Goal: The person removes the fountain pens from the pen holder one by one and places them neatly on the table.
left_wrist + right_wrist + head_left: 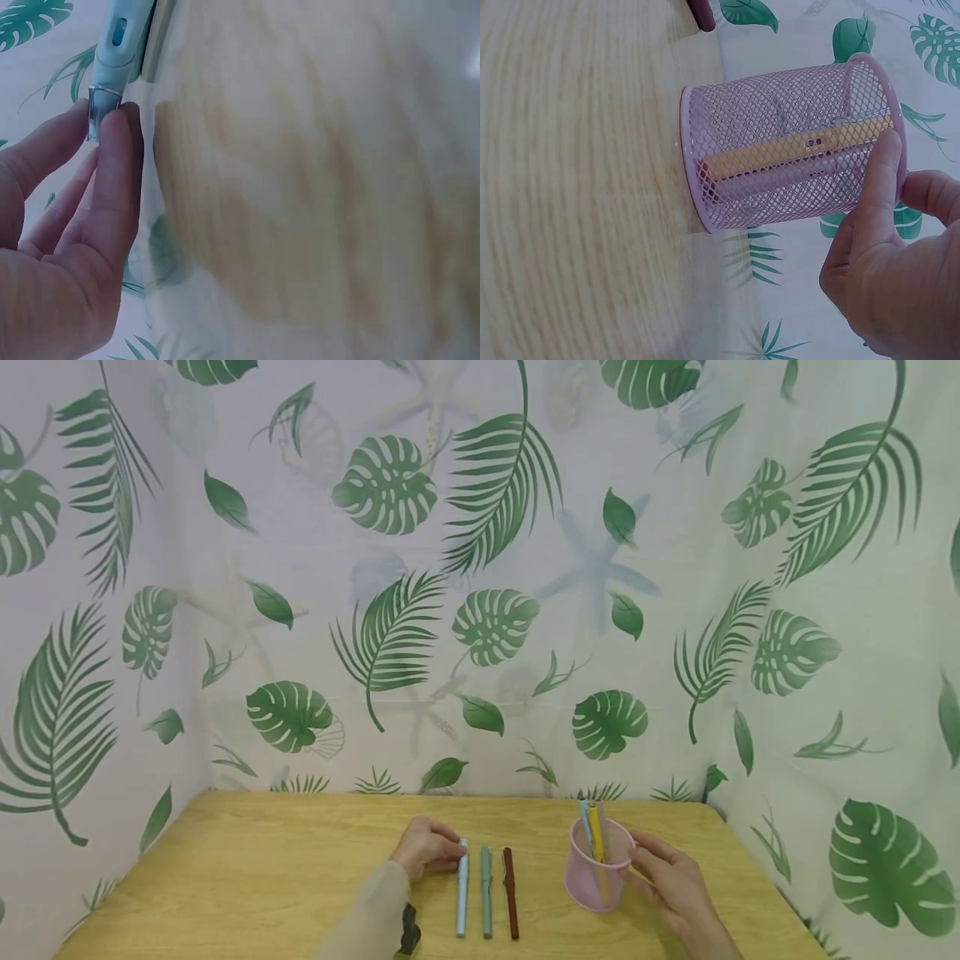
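Note:
A light blue pen (pixel 462 897) lies in a row beside a grey-green pen (pixel 487 893) and a dark red-brown pen (pixel 511 895). My left hand (pixel 429 850) pinches the far end of the light blue pen between thumb and fingers. In the left wrist view, that pen's silvery end (pixel 104 112) sits between the fingertips. To the right stands a pink mesh pen holder (pixel 581 885) containing a yellow pen (pixel 596 831), a light blue pen (pixel 584 814) and another pale one. My right hand (pixel 675 877) grips the holder's rim, thumb and fingers on either side of its wall.
The wood-grain table (pixel 262 877) extends to both sides of the pens. Behind it and at both sides hangs a white leaf-patterned cloth (pixel 525 735). A dark band (pixel 408 929) shows at the left wrist, below a light sleeve (pixel 371 910).

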The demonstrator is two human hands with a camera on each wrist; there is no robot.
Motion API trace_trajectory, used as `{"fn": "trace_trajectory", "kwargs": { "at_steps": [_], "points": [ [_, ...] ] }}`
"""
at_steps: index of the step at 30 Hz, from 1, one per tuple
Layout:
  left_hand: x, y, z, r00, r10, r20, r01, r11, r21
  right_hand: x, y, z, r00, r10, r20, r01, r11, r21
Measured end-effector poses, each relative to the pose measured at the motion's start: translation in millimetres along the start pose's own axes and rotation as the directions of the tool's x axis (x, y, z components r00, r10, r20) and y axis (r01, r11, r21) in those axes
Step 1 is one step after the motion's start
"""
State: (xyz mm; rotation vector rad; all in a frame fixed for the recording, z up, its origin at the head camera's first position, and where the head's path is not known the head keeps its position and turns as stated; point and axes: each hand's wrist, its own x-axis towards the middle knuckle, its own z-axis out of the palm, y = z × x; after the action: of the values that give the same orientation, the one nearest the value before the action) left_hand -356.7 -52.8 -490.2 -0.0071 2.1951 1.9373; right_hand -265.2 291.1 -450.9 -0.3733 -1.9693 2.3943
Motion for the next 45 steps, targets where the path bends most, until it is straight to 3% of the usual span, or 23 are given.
{"fn": "trace_trajectory", "kwargs": {
  "at_steps": [5,17,30,45],
  "points": [
    [-0.9,1.7,1.6,1.000,-0.004,-0.029,0.005,1.000,0.023,0.8,-0.8,0.0,1.000,0.001,0.001,-0.001,1.000,-0.004],
    [-6.7,7.4,5.0,0.999,-0.023,-0.029,0.025,0.997,0.075,-1.0,-1.3,-0.3,1.000,-0.004,-0.007,0.004,1.000,-0.020],
    [-7.2,4.4,7.7,0.999,0.005,-0.049,0.003,0.988,0.156,0.7,0.2,-0.8,1.000,-0.005,-0.005,0.005,1.000,-0.026],
    [-4.8,4.6,9.7,0.997,-0.021,-0.075,0.031,0.992,0.124,2.4,1.5,-1.6,1.000,-0.002,-0.004,0.002,1.000,-0.014]
  ]
}}
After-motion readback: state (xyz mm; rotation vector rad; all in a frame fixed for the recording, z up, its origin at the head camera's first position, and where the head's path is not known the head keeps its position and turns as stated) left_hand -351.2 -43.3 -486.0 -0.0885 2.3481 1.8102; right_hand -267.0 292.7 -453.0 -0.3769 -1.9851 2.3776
